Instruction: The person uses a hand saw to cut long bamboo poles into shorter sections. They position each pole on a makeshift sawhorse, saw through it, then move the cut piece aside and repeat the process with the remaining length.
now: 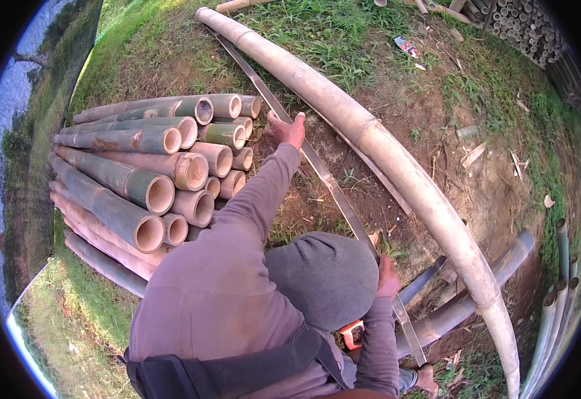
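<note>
A long, narrow metal bar [333, 188] runs slantwise before me, from the far end of a big pale bamboo pole [360, 123] down to the lower right. My left hand [286, 131] grips the bar in its upper part, thumb over the edge. Lower down, beside my bent knee, my right hand [388, 277] has its fingers closed round the same bar. The pole lies to the right of the bar; the two nearly meet at the far end and spread apart toward me. Just below the knee shows an orange handle [352, 334]; the rest of that tool is hidden.
Cut bamboo lengths [150, 193] are stacked on my left, open ends toward me. Darker bamboo [500, 269] lies under the pole at right. More bamboo [556, 309] stands at the right edge, and a bundle [523, 26] sits far right. Chips litter the earth.
</note>
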Motion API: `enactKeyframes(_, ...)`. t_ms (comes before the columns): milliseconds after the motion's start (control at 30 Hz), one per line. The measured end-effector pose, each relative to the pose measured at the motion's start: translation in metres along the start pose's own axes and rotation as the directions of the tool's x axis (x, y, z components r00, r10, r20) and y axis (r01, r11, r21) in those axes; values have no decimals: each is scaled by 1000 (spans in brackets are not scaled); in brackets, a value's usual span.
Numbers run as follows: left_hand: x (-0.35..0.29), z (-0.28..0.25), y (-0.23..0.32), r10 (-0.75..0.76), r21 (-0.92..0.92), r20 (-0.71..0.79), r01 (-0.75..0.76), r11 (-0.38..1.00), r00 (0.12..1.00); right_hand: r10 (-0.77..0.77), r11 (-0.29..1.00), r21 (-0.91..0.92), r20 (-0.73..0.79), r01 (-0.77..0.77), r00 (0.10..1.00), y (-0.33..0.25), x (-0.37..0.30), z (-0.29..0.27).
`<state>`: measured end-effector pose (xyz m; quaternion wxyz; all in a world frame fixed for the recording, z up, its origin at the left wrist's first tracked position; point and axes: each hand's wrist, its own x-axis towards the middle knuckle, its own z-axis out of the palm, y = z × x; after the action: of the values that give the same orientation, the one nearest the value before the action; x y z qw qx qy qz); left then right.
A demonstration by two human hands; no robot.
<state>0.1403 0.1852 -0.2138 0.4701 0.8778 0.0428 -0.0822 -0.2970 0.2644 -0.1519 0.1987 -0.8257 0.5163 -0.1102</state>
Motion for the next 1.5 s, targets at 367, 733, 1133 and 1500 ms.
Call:
enactKeyframes(367,-77,-55,39,-113,-716,535,520,465,837,-51,995,-91,-6,51,999,21,14,-85)
enactKeyframes(733,-71,-66,80,-50,-782,494,469,411,868,-155,928,-367,-244,56,957,91,-36,-82)
enactKeyframes(1133,-16,-32,82,-123,-789,403,413,456,907,-297,933,-290,-286,213,911,75,-11,-88)
enactKeyframes(1500,69,-17,77,-28,-804,339,305,511,940,-393,910,-251,-272,330,878,39,43,-70)
